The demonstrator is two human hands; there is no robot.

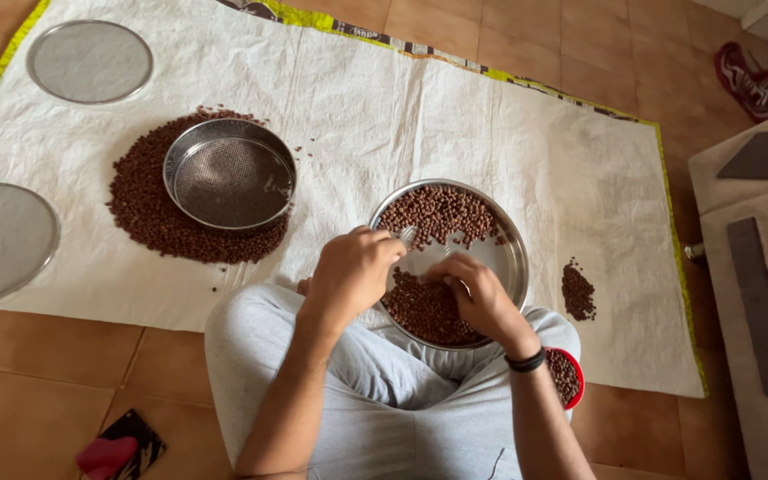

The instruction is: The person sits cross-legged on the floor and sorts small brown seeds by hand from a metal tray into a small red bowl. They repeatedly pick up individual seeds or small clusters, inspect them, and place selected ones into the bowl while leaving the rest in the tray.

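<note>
A round steel plate (pixel 512 258) rests against my crossed legs, with brown chickpeas (pixel 442 213) heaped at its far side and another heap at its near side. My left hand (pixel 355 271) is closed over the plate's left rim, with a small shiny bit showing at its fingertips. My right hand (pixel 477 293) lies inside the plate with fingers curled on the near heap of chickpeas. A black band circles my right wrist.
A steel sieve (pixel 230 173) sits on a big pile of chickpeas (pixel 140 209) on the white cloth (pixel 491 116). Two flat mesh discs (pixel 89 60) lie at the left. A small chickpea pile (pixel 578 292) and a red bowl (pixel 567 377) are at my right. A shoe (pixel 751 82) lies far right.
</note>
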